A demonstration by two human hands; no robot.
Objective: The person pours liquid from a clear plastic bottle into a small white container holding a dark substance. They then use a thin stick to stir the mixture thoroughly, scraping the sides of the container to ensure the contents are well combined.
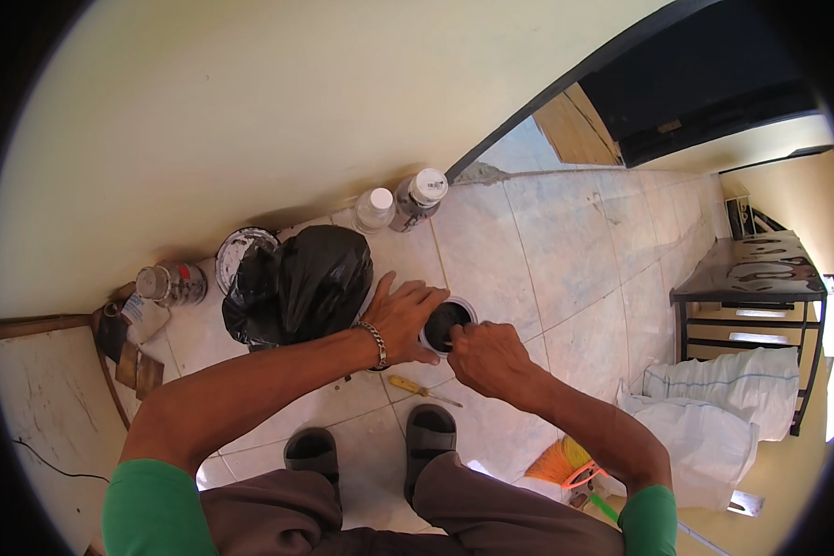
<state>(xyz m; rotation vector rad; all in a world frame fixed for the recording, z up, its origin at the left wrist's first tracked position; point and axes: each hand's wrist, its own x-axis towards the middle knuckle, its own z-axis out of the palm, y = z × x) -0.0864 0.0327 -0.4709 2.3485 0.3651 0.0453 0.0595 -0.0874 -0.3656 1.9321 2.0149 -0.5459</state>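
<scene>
A small round tin (448, 320) with a white rim and dark contents stands on the tiled floor in front of my feet. My left hand (401, 312), with a metal bracelet at the wrist, rests spread over the tin's left side and steadies it. My right hand (485, 356) is closed at the tin's lower right rim, apparently around a thin tool that I can barely see. A yellow-handled screwdriver (417, 386) lies on the floor just below both hands.
A black plastic bag (296, 283) sits left of the tin beside an open paint can (241, 248). Two white-capped bottles (408, 202) and a jar (170, 283) stand along the wall. White sacks (713, 417), an orange broom (565, 461) and a dark table (755, 273) are on the right.
</scene>
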